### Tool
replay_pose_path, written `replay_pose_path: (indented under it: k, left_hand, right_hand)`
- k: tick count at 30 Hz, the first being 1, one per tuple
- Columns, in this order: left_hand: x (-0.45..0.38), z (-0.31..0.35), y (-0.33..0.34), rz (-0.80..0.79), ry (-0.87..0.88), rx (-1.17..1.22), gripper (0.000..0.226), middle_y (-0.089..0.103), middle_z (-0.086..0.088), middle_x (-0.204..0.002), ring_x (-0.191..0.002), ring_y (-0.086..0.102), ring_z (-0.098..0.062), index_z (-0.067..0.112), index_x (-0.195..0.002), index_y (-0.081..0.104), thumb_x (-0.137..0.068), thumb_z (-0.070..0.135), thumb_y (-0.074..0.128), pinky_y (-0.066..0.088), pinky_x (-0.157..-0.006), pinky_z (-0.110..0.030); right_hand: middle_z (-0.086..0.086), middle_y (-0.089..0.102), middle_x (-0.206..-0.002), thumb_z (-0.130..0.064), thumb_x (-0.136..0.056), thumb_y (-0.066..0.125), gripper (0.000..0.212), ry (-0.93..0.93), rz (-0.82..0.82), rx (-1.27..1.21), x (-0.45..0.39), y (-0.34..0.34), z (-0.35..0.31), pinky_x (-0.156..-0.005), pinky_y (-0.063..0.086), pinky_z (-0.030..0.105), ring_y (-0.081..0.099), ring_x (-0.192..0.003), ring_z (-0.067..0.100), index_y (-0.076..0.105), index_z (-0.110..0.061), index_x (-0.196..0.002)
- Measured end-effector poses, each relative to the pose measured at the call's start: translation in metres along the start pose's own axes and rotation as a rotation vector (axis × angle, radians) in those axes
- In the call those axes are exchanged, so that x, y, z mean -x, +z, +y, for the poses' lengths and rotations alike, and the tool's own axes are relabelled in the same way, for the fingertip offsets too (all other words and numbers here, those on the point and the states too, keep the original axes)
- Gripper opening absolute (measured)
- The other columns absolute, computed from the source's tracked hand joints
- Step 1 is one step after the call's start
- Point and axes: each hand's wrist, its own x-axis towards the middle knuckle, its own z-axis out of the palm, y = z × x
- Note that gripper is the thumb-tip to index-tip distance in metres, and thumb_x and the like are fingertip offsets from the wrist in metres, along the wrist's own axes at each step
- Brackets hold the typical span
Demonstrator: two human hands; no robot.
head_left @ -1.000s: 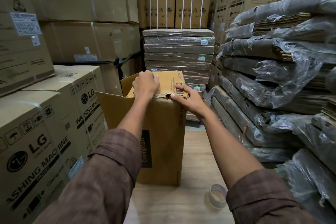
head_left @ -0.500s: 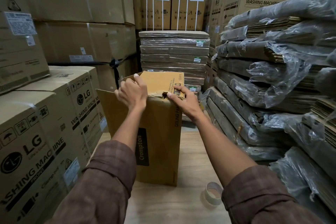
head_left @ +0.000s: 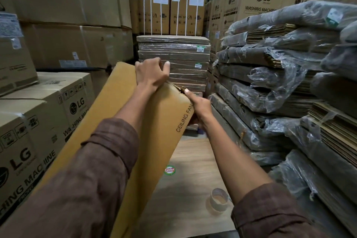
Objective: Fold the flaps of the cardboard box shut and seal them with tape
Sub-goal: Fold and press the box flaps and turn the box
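Note:
A tall brown cardboard box (head_left: 164, 121) marked "CEILING FAN" leans steeply away from me over a wooden table (head_left: 193, 160). My left hand (head_left: 150, 75) clamps over its far top end, fingers curled over the edge. My right hand (head_left: 199, 106) holds the box's right side near the torn top corner, index finger stretched along the edge. A roll of clear tape (head_left: 219, 200) lies on the table near my right forearm. The box's flaps are hidden behind my left hand.
LG washing machine cartons (head_left: 38, 131) stand close on the left. Plastic-wrapped bundles of flat cardboard (head_left: 280, 83) pile up on the right, and another stack (head_left: 173, 60) rises straight ahead. A round sticker (head_left: 169, 170) sits on the tabletop.
The box stood upright on the table with both hands at its top flaps; now it is tipped over at a slant, my left hand gripping the top end and my right hand on its side.

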Motion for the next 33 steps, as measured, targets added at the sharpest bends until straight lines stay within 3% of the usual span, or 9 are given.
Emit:
replay_pose_path:
  k: [2, 8, 11, 13, 16, 21, 26, 30, 33]
  left_hand:
    - [0.01, -0.002, 0.015, -0.098, 0.044, -0.035, 0.046, 0.07, -0.006, -0.083, -0.075, 0.059, -0.022, 0.014, -0.086, 0.07, -0.093, 0.05, 0.041, 0.041, -0.094, -0.045]
    - [0.065, -0.022, 0.066, -0.408, 0.205, -0.163, 0.038, 0.073, -0.007, -0.096, -0.094, 0.064, -0.028, 0.018, -0.094, 0.068, -0.096, 0.045, 0.042, 0.036, -0.098, -0.044]
    - [0.096, -0.031, 0.087, -0.527, 0.251, -0.159, 0.043, 0.068, -0.004, -0.123, -0.12, 0.056, -0.024, 0.024, -0.122, 0.065, -0.099, 0.049, 0.04, 0.026, -0.111, -0.048]
    - [0.121, -0.039, 0.101, -0.618, 0.203, -0.131, 0.054, 0.047, -0.002, -0.152, -0.141, 0.038, -0.024, 0.027, -0.146, 0.046, -0.1, 0.054, 0.039, 0.015, -0.119, -0.054]
    - [0.161, -0.052, 0.116, -0.776, 0.105, -0.096, 0.069, 0.021, -0.005, -0.165, -0.151, 0.019, -0.028, 0.029, -0.156, 0.025, -0.098, 0.062, 0.038, 0.013, -0.12, -0.055]
    - [0.22, -0.068, 0.123, -1.002, -0.101, -0.271, 0.074, 0.011, -0.013, -0.167, -0.153, 0.007, -0.036, 0.032, -0.157, 0.022, -0.096, 0.073, 0.026, 0.004, -0.119, -0.061]
    - [0.252, -0.068, 0.129, -0.956, -0.424, -0.354, 0.076, -0.005, -0.02, -0.166, -0.153, -0.005, -0.041, 0.027, -0.162, 0.004, -0.099, 0.068, 0.016, 0.001, -0.12, -0.063]
    - [0.256, -0.087, 0.129, -0.921, -0.308, -0.341, 0.078, -0.006, -0.019, -0.167, -0.154, -0.005, -0.038, 0.027, -0.161, 0.004, -0.097, 0.071, 0.013, -0.004, -0.118, -0.062]
    - [0.257, -0.091, 0.13, -0.93, -0.272, -0.359, 0.081, -0.006, -0.021, -0.166, -0.153, -0.004, -0.04, 0.025, -0.161, 0.005, -0.096, 0.073, 0.013, -0.004, -0.118, -0.064]
  right_hand:
    - [0.01, 0.075, -0.076, -0.068, -0.058, 0.079, 0.066, 0.091, 0.012, -0.069, 0.004, -0.003, 0.019, -0.075, 0.061, 0.051, 0.073, -0.078, 0.033, 0.072, -0.009, -0.085]
    - [0.004, 0.064, -0.061, -0.05, -0.076, 0.081, 0.044, 0.335, 0.091, -0.143, 0.036, -0.017, 0.074, -0.062, 0.058, 0.064, 0.067, -0.064, 0.028, 0.065, -0.009, -0.077]
    - [0.003, 0.071, -0.068, -0.062, -0.06, 0.084, 0.062, 0.405, 0.116, -0.14, 0.033, -0.021, 0.108, -0.054, 0.059, 0.046, 0.071, -0.063, 0.026, 0.071, -0.009, -0.09]
    - [0.005, 0.076, -0.08, -0.066, -0.047, 0.085, 0.078, 0.444, 0.205, -0.144, 0.017, -0.025, 0.144, -0.054, 0.057, 0.039, 0.075, -0.073, 0.027, 0.072, -0.01, -0.1]
    - [0.012, 0.075, -0.094, -0.061, -0.037, 0.09, 0.084, 0.542, 0.275, -0.202, 0.012, -0.03, 0.18, -0.054, 0.057, 0.062, 0.071, -0.089, 0.035, 0.07, -0.011, -0.102]
    - [0.015, 0.063, -0.093, -0.042, -0.077, 0.081, 0.048, 0.766, 0.474, -0.232, 0.057, -0.014, 0.174, -0.058, 0.051, 0.075, 0.059, -0.074, 0.044, 0.054, -0.004, -0.086]
    - [0.021, 0.067, -0.099, -0.039, -0.087, 0.073, 0.042, 0.893, 0.455, -0.445, 0.057, 0.016, 0.201, -0.083, 0.035, 0.086, 0.061, -0.102, 0.048, 0.055, -0.002, -0.097]
    - [0.019, 0.07, -0.1, -0.052, -0.099, 0.045, 0.054, 0.937, 0.184, -0.224, 0.053, 0.027, 0.179, -0.098, 0.043, 0.066, 0.061, -0.098, 0.044, 0.067, -0.004, -0.109]
    - [0.015, 0.064, -0.094, -0.037, -0.104, 0.046, 0.037, 0.857, 0.12, 0.105, 0.045, 0.019, 0.157, -0.084, 0.049, 0.044, 0.061, -0.097, 0.034, 0.06, -0.003, -0.104]
